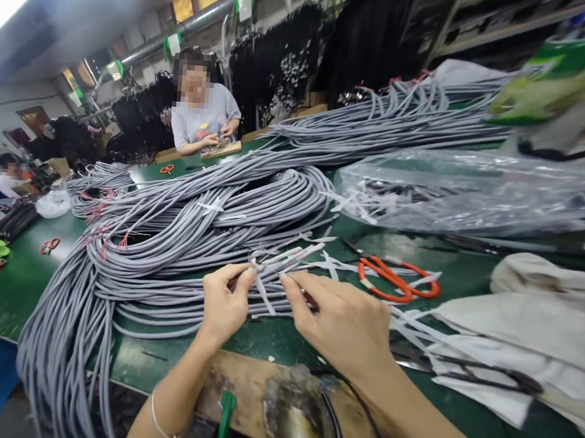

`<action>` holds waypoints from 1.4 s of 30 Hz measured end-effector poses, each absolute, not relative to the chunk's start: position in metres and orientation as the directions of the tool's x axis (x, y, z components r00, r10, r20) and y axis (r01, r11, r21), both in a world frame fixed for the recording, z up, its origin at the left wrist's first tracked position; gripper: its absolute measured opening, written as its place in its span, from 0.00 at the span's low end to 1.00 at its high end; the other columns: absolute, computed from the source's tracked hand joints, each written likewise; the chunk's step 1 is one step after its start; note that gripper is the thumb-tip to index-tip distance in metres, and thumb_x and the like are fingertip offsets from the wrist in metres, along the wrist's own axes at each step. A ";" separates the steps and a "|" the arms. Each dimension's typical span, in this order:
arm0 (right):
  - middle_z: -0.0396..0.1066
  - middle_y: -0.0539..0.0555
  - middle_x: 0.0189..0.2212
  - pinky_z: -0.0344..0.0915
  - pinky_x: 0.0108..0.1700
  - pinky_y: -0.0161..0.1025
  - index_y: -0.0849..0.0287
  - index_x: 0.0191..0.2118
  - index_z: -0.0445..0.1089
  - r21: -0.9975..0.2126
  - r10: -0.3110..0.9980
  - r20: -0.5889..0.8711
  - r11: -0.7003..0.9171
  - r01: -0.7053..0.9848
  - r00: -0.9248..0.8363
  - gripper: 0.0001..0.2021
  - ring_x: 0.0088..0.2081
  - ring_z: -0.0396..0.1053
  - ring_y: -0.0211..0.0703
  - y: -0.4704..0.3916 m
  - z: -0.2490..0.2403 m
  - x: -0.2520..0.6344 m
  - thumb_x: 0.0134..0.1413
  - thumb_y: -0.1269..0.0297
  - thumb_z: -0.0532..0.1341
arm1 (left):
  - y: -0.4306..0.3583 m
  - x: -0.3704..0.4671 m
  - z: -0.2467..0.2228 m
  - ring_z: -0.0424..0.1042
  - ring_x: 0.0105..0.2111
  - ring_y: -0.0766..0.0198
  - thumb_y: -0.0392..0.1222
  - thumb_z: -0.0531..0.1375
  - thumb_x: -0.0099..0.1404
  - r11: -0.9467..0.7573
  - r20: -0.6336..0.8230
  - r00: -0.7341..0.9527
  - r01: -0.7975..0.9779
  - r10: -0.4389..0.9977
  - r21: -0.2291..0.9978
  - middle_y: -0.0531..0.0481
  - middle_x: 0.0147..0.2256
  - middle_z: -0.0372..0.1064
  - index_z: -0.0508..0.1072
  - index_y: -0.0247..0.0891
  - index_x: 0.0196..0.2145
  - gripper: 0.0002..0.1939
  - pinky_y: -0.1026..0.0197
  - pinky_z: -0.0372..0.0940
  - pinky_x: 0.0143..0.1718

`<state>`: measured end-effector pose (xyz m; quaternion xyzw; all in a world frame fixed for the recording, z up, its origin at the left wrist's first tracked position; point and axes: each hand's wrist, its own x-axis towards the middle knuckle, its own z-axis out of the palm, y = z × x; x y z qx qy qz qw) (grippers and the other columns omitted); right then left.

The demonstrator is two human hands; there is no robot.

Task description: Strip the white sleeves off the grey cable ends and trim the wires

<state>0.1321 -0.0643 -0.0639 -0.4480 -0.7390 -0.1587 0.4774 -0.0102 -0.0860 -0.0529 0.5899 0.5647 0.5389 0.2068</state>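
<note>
In the centre of the head view, my left hand (226, 301) is closed, thumb and fingers pinched at one end of a thin white strip (266, 294). My right hand (340, 322) is also closed in a pinch just right of it. Something small and dark shows partly under its fingers, too hidden to name. Beyond my fingertips lie whitish cable ends (295, 254) and more loose strips. A large bundle of grey cables (212, 220) is looped behind and left of my hands, some hanging over the table edge. Orange-handled scissors (398, 280) rest beyond my right hand.
A clear plastic bag (475, 192) and white cloth gloves (526, 322) lie on the right of the green table (137, 361). Below my hands, a wooden board (236, 375) carries a grimy, shiny lump (299, 413) beside black cords. A co-worker (204, 113) sits across the table.
</note>
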 end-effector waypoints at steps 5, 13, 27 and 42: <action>0.71 0.50 0.16 0.52 0.23 0.33 0.58 0.19 0.70 -0.192 0.526 0.836 0.546 0.816 -0.155 0.21 0.17 0.65 0.35 -0.069 -0.064 0.130 0.61 0.61 0.50 | -0.091 -0.007 -0.050 0.74 0.26 0.62 0.37 0.55 0.62 -0.281 0.371 -0.133 0.438 0.919 0.854 0.47 0.26 0.76 0.76 0.33 0.34 0.09 0.63 0.68 0.32; 0.69 0.50 0.14 0.47 0.20 0.33 0.58 0.20 0.70 -0.300 0.608 0.781 0.563 0.770 -0.140 0.21 0.16 0.63 0.35 -0.065 -0.067 0.132 0.60 0.60 0.50 | -0.094 -0.005 -0.049 0.70 0.26 0.65 0.35 0.60 0.58 -0.346 0.503 -0.105 0.605 0.858 0.717 0.47 0.29 0.73 0.75 0.35 0.33 0.05 0.65 0.65 0.28; 0.65 0.48 0.13 0.53 0.20 0.32 0.59 0.21 0.69 -0.449 0.609 0.767 0.734 0.510 -0.201 0.18 0.14 0.60 0.32 -0.089 -0.057 0.119 0.59 0.63 0.51 | -0.082 -0.010 -0.060 0.63 0.21 0.68 0.34 0.56 0.59 -0.179 0.344 -0.199 0.564 0.918 0.806 0.51 0.21 0.68 0.78 0.35 0.25 0.11 0.66 0.56 0.24; 0.52 0.44 0.11 0.46 0.15 0.32 0.62 0.29 0.72 -0.920 0.934 0.349 0.356 0.161 -0.073 0.19 0.14 0.49 0.33 -0.061 -0.066 0.123 0.45 0.47 0.58 | -0.087 -0.007 -0.056 0.48 0.15 0.75 0.49 0.62 0.52 -0.089 0.103 -0.182 0.081 0.978 0.993 0.54 0.19 0.61 0.78 0.31 0.36 0.19 0.68 0.44 0.15</action>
